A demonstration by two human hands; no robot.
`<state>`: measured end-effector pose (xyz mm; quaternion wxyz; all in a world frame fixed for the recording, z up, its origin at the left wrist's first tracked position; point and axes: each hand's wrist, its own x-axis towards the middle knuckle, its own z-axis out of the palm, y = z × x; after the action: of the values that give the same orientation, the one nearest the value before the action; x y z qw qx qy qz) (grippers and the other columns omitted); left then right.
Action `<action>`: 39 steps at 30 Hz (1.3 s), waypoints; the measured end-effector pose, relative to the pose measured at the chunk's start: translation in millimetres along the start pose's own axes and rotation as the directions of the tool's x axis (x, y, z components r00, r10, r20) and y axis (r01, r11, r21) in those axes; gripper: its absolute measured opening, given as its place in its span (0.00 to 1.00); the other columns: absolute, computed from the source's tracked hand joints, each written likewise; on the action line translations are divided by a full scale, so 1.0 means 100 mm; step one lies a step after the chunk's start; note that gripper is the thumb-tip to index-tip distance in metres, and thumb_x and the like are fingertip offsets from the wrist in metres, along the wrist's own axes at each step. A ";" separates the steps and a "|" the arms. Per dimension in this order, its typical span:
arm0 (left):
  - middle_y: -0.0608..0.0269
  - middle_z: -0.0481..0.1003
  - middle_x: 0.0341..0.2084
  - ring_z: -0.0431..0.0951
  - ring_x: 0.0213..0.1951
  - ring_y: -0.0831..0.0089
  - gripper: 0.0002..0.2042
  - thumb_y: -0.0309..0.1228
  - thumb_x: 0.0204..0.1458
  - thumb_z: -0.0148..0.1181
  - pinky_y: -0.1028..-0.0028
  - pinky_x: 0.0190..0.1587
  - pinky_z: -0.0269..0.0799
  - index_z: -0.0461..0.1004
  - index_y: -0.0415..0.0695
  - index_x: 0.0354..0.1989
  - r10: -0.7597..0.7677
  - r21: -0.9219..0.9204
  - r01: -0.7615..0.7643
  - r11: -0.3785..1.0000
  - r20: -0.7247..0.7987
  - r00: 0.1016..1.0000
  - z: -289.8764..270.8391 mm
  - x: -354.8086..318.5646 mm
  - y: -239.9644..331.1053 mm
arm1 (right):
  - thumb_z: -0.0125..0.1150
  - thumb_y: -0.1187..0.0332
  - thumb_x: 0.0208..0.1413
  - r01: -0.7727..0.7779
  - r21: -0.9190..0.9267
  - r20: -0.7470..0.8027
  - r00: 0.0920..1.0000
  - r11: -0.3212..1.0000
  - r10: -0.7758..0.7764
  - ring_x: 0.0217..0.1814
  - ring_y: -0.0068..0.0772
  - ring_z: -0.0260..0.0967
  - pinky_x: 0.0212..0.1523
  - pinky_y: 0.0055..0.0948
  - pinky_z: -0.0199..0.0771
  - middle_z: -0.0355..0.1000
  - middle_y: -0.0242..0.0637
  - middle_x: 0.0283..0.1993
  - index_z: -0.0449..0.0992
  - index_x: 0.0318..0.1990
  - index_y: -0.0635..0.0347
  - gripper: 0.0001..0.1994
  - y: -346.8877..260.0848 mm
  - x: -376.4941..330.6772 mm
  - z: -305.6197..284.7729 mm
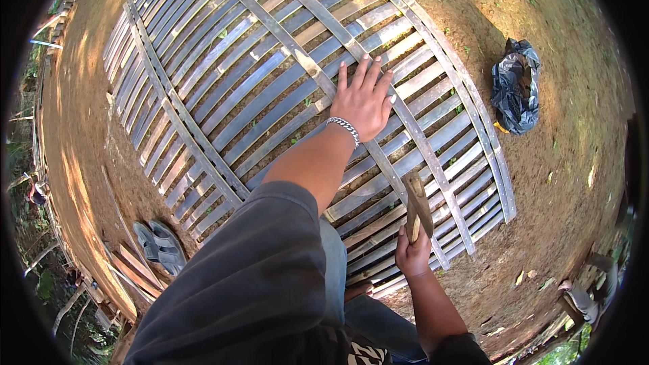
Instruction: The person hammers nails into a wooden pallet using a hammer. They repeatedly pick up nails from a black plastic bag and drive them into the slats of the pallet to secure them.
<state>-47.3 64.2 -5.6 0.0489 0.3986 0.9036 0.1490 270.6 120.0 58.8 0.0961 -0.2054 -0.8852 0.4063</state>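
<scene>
A: Left hand (365,98)?

B: Flat on the bamboo panel (270,88), fingers (370,71) spread, palm down on the slats near a crossing strip. Chain bracelet (343,128) on the wrist. Nothing gripped.

A: Right hand (412,253)?

B: Fingers curled tight round the handle of a wooden tool (417,203), head up. Looks like a mallet or a cleaver; edge-on view, can't tell which. It sits over the panel's near right part, just beside the slats; contact unclear.

A: Panel position?

B: Lying flat on the dirt ground (561,182), spanning most of the view. Long grey-brown slats, several strips crossing them. Both hands over its near right half, well apart.

A: Anything else around?

B: Black plastic bag (517,84) on the ground right of the panel, clear of it. Pair of grey sandals (159,247) at the near left edge, beside loose slats (132,267). Person's dark sleeve (250,284) fills lower centre.
</scene>
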 end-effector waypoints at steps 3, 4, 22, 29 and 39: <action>0.53 0.55 0.76 0.49 0.78 0.53 0.26 0.42 0.66 0.47 0.40 0.77 0.38 0.65 0.48 0.71 0.002 -0.002 -0.002 1.000 -0.014 1.000 0.00 0.01 0.03 | 0.59 0.75 0.65 -0.364 0.086 0.098 0.930 0.928 0.355 0.34 0.49 0.79 0.39 0.44 0.79 0.76 0.52 0.35 0.67 0.56 0.68 0.14 0.09 -0.08 0.03; 0.54 0.56 0.75 0.49 0.78 0.53 0.26 0.42 0.66 0.47 0.40 0.77 0.38 0.65 0.48 0.71 0.005 -0.003 -0.005 1.000 -0.018 1.000 0.00 0.01 0.04 | 0.57 0.73 0.68 -0.412 0.176 0.102 0.911 0.894 0.400 0.29 0.34 0.74 0.32 0.37 0.77 0.73 0.42 0.31 0.65 0.57 0.65 0.14 0.14 -0.06 0.10; 0.63 0.73 0.46 0.72 0.54 0.60 0.10 0.29 0.50 0.69 0.56 0.60 0.64 0.83 0.51 0.42 0.391 -0.244 -0.345 0.906 0.175 0.904 -0.52 -0.98 -0.26 | 0.57 0.72 0.69 -0.503 0.757 0.073 0.699 0.416 0.712 0.20 0.24 0.67 0.20 0.28 0.69 0.67 0.33 0.27 0.62 0.50 0.63 0.10 0.12 0.66 0.43; 0.63 0.71 0.48 0.72 0.54 0.62 0.14 0.28 0.48 0.68 0.58 0.56 0.65 0.83 0.52 0.45 0.387 -0.100 -0.375 0.922 0.317 0.866 -0.52 -0.94 -0.09 | 0.56 0.72 0.70 -0.545 0.751 0.143 0.686 0.372 0.714 0.21 0.26 0.68 0.21 0.28 0.71 0.67 0.35 0.30 0.61 0.54 0.63 0.12 0.11 0.60 0.44; 0.60 0.74 0.48 0.77 0.51 0.61 0.12 0.28 0.51 0.64 0.57 0.54 0.70 0.83 0.46 0.44 0.216 0.006 -0.265 0.964 0.563 0.798 -0.69 -0.86 0.11 | 0.56 0.72 0.69 -0.572 0.737 0.152 0.660 0.360 0.736 0.22 0.25 0.67 0.21 0.29 0.71 0.67 0.34 0.30 0.61 0.58 0.64 0.15 0.08 0.61 0.46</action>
<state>4.3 -8.3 61.1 0.2738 0.5376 0.7975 -0.0070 202.9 120.5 23.0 0.0894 -0.5250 -0.4695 0.7042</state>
